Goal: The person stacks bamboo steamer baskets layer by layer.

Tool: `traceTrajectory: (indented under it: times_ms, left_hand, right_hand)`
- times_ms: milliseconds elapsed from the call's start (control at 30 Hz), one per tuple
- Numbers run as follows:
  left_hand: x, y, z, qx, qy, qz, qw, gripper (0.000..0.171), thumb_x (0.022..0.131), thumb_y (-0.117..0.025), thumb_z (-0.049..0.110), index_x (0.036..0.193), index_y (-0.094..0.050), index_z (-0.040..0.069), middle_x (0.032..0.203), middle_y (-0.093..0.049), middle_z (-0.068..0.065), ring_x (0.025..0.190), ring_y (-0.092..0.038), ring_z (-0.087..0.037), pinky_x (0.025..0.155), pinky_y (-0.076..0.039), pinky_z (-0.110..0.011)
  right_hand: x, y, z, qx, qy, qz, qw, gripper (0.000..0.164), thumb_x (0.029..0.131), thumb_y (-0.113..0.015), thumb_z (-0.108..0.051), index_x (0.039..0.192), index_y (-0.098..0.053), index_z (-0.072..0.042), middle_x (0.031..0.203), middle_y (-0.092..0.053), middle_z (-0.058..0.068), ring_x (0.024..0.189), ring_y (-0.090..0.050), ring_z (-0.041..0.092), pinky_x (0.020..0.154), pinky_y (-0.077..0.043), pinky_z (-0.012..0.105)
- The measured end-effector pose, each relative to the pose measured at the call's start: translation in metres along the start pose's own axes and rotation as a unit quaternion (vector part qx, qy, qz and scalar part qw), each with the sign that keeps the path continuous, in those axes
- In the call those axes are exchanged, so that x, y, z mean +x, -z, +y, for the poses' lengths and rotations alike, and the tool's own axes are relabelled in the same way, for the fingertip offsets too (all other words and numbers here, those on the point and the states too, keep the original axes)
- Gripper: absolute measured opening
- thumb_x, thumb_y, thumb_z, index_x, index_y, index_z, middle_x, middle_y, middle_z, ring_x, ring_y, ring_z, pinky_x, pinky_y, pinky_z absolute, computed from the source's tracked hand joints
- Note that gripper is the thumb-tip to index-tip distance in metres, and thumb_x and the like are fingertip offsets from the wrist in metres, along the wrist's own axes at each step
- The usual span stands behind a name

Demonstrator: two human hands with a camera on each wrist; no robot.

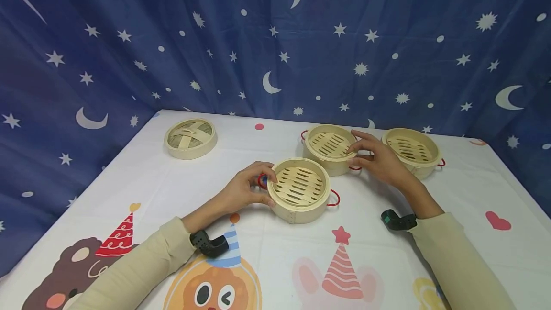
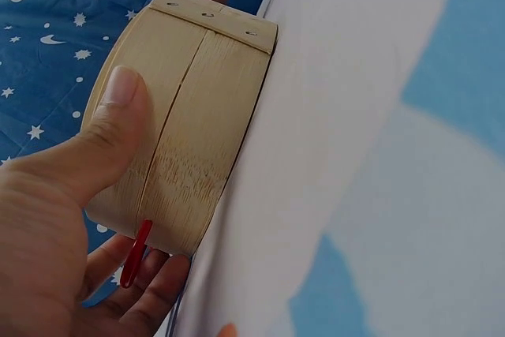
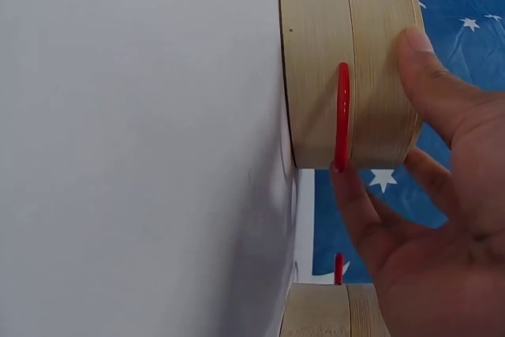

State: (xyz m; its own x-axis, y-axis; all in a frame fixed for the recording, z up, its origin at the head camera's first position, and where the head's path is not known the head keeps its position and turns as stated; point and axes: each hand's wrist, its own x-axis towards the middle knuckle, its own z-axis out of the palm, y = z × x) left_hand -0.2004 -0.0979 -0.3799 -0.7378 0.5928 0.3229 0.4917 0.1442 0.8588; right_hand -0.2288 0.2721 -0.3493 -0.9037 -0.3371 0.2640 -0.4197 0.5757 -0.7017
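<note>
A round bamboo steamer basket (image 1: 299,185) with red side handles sits on the table at the middle. My left hand (image 1: 245,185) grips its left side, the thumb against the wall and a finger over the rim. In the left wrist view the basket wall (image 2: 197,116) and a red handle (image 2: 136,254) show between thumb and fingers. Behind and to the right stands another steamer basket (image 1: 331,145). My right hand (image 1: 379,157) holds it by its right side; in the right wrist view the thumb lies on its wall (image 3: 379,61), with fingers near the red handle (image 3: 342,116).
At the back right is a third steamer basket (image 1: 413,147) with a red handle, close behind my right hand. A woven bamboo lid (image 1: 191,138) lies at the back left. The white printed tablecloth (image 1: 275,257) meets a blue star-patterned curtain (image 1: 241,61) at the back.
</note>
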Motion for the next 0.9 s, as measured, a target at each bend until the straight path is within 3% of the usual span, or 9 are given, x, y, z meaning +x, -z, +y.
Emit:
traceTrajectory:
  times_ms: [300, 533, 800, 900]
  left_hand:
    - [0.000, 0.000, 0.000, 0.000, 0.007, 0.002, 1.0000, 0.047, 0.064, -0.087, 0.007, 0.104, -0.062, 0.012, 0.133, -0.049, -0.006, 0.126, -0.042, -0.022, 0.089, -0.045, -0.045]
    - [0.000, -0.002, 0.002, -0.007, 0.013, 0.001, 0.9999, 0.048, 0.065, -0.084, -0.003, 0.106, -0.061, 0.004, 0.135, -0.047, -0.015, 0.129, -0.040, -0.029, 0.091, -0.042, -0.051]
    - [-0.002, 0.000, 0.033, -0.002, 0.012, 0.000, 0.9999, 0.043, 0.066, -0.083, -0.005, 0.102, -0.059, -0.001, 0.131, -0.048, -0.022, 0.124, -0.043, -0.034, 0.089, -0.043, -0.052]
    - [-0.003, -0.001, 0.036, -0.003, 0.011, -0.001, 0.9999, 0.042, 0.067, -0.083, -0.004, 0.102, -0.059, -0.001, 0.131, -0.047, -0.023, 0.125, -0.042, -0.035, 0.089, -0.043, -0.052]
  right_hand:
    - [-0.001, 0.002, -0.001, -0.030, 0.005, -0.005, 1.000, 0.019, 0.084, -0.074, -0.008, 0.101, -0.066, -0.007, 0.143, -0.045, 0.012, 0.128, -0.044, 0.033, 0.092, -0.046, 0.041]
    - [-0.002, 0.005, 0.002, -0.028, 0.030, -0.018, 0.999, 0.025, 0.085, -0.072, -0.006, 0.109, -0.067, -0.006, 0.144, -0.044, 0.013, 0.133, -0.038, 0.032, 0.092, -0.045, 0.041]
    - [-0.004, 0.000, -0.001, -0.042, 0.023, 0.014, 0.999, 0.025, 0.082, -0.074, -0.004, 0.106, -0.069, -0.002, 0.123, -0.060, 0.015, 0.115, -0.055, 0.033, 0.090, -0.048, 0.042]
    - [-0.004, -0.001, -0.004, -0.063, 0.008, 0.028, 0.998, 0.025, 0.082, -0.075, -0.006, 0.106, -0.070, -0.003, 0.117, -0.064, 0.013, 0.110, -0.058, 0.032, 0.090, -0.048, 0.046]
